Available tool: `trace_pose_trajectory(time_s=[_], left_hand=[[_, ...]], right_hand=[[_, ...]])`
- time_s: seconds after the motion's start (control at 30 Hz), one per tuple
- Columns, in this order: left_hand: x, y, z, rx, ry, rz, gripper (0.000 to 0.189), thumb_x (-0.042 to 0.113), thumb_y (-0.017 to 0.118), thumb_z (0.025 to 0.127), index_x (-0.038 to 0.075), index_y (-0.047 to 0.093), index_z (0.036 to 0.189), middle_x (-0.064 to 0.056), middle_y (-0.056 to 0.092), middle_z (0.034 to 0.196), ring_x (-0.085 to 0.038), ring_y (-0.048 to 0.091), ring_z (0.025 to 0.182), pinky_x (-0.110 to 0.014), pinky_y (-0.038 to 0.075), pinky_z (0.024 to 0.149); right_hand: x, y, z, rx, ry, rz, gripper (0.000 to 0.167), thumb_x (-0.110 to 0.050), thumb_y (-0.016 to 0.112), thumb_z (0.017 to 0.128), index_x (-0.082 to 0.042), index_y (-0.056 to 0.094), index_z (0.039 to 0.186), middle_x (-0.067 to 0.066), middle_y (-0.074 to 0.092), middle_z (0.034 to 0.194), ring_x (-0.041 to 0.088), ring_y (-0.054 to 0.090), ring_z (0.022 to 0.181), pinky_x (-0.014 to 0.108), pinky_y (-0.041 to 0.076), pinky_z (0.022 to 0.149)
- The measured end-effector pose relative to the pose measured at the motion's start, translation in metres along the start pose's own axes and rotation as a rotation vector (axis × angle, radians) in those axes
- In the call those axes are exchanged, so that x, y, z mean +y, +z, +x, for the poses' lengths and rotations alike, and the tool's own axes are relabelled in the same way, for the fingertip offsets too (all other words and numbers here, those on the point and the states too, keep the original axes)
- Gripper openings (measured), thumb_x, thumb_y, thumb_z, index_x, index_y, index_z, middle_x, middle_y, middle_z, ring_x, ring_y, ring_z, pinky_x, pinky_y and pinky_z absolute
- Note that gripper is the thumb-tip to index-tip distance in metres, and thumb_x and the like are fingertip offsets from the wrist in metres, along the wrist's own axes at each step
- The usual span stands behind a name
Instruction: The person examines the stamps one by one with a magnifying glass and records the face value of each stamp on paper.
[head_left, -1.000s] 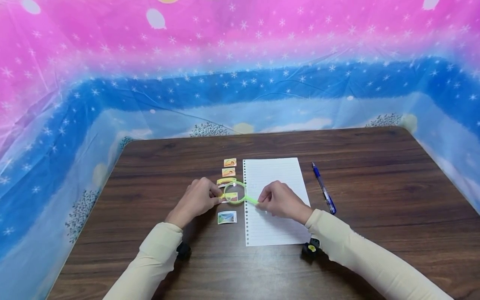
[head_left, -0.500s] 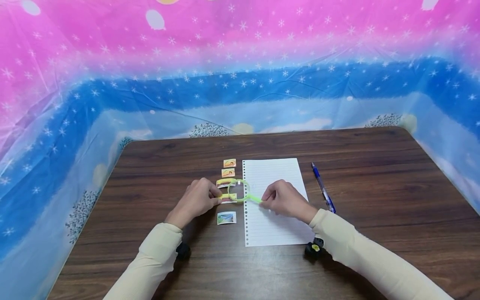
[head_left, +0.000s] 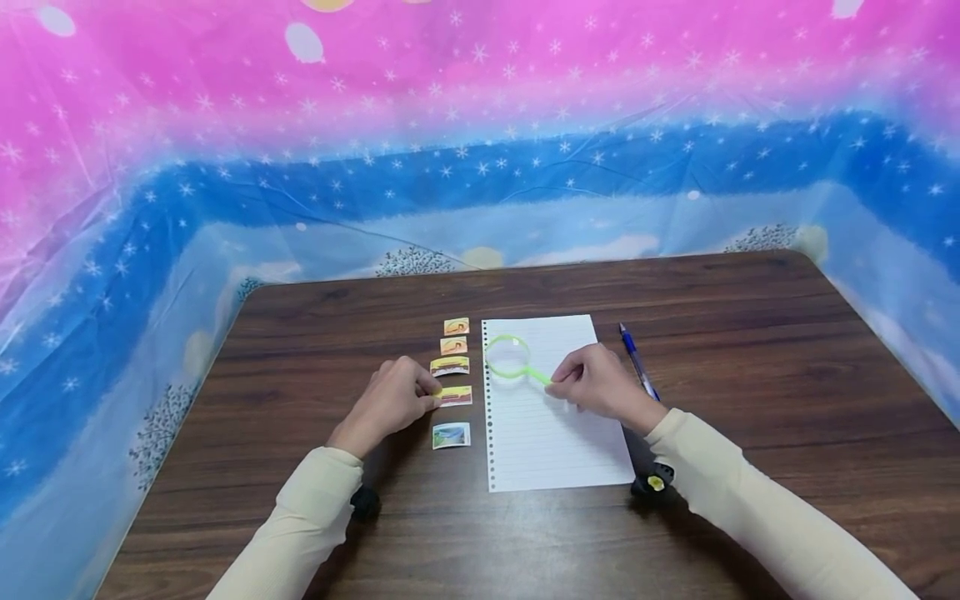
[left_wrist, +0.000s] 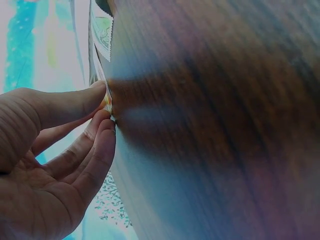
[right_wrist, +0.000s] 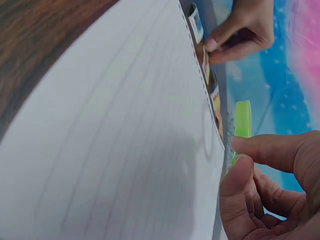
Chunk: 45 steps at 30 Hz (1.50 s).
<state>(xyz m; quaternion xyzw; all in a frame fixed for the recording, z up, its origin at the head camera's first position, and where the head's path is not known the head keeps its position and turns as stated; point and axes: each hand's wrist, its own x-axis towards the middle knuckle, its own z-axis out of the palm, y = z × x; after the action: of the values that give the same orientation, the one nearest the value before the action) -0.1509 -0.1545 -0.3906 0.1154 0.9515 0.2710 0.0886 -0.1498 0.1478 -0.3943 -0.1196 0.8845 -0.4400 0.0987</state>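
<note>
My right hand [head_left: 600, 383] pinches the handle of a green magnifying glass [head_left: 528, 371], its round lens held over the upper left of a lined paper sheet [head_left: 555, 450]. In the right wrist view, thumb and forefinger grip the green handle [right_wrist: 243, 119]. At the left, my left hand [head_left: 390, 400] pinches the left edge of a yellow and red stamp [head_left: 456, 396]. The left wrist view shows that stamp edge-on between thumb and fingers. It belongs to a column of stamps: two small orange ones [head_left: 456, 327], another yellow and red one [head_left: 450, 366] and a landscape stamp [head_left: 452, 436].
A blue pen [head_left: 636, 358] lies right of the paper, partly behind the right hand. All rests on a dark wooden table [head_left: 337, 325], with a pink and blue snowflake cloth [head_left: 480, 167] hanging around its far sides. Each wrist wears a small black camera.
The right hand has carried the magnifying glass right and away from me, off the stamps and over the paper. The left hand stays on the same stamp.
</note>
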Motion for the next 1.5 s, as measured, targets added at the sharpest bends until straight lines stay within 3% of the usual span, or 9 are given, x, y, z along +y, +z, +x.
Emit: trace_pose_trajectory(time_s=[0.43, 0.63, 0.97, 1.5], left_hand=[[-0.003, 0.0, 0.001, -0.002, -0.007, 0.001, 0.013, 0.007, 0.077, 0.09, 0.007, 0.082, 0.102, -0.005, 0.075, 0.097, -0.018, 0.069, 0.086, -0.039, 0.057, 0.076], [-0.001, 0.002, 0.001, -0.018, -0.045, -0.005, 0.013, 0.008, 0.078, 0.09, 0.006, 0.081, 0.102, -0.005, 0.075, 0.098, -0.016, 0.067, 0.084, -0.036, 0.055, 0.073], [-0.001, 0.002, 0.001, -0.017, -0.055, -0.004, 0.013, 0.008, 0.078, 0.089, 0.006, 0.081, 0.102, -0.005, 0.075, 0.101, -0.016, 0.065, 0.084, -0.035, 0.054, 0.073], [0.001, 0.001, 0.0, -0.004, -0.023, 0.005, 0.013, 0.007, 0.077, 0.09, 0.005, 0.081, 0.102, -0.005, 0.075, 0.097, -0.016, 0.067, 0.084, -0.037, 0.056, 0.074]], right_hand=[[0.022, -0.04, -0.005, 0.082, 0.069, -0.032, 0.012, -0.012, 0.075, 0.09, 0.0, 0.075, 0.092, 0.015, 0.071, 0.08, 0.03, 0.067, 0.063, 0.039, 0.056, 0.06], [0.03, -0.06, -0.01, 0.099, 0.097, -0.026, 0.017, -0.014, 0.074, 0.092, 0.003, 0.074, 0.097, 0.017, 0.072, 0.083, 0.026, 0.065, 0.062, 0.039, 0.056, 0.059], [0.047, -0.085, -0.018, 0.155, 0.102, -0.075, 0.022, -0.016, 0.075, 0.092, 0.005, 0.075, 0.097, 0.013, 0.072, 0.079, 0.024, 0.067, 0.062, 0.04, 0.056, 0.061], [0.074, -0.112, -0.03, 0.238, 0.148, -0.054, 0.024, -0.013, 0.074, 0.092, 0.011, 0.072, 0.098, 0.016, 0.071, 0.08, 0.019, 0.065, 0.063, 0.035, 0.059, 0.06]])
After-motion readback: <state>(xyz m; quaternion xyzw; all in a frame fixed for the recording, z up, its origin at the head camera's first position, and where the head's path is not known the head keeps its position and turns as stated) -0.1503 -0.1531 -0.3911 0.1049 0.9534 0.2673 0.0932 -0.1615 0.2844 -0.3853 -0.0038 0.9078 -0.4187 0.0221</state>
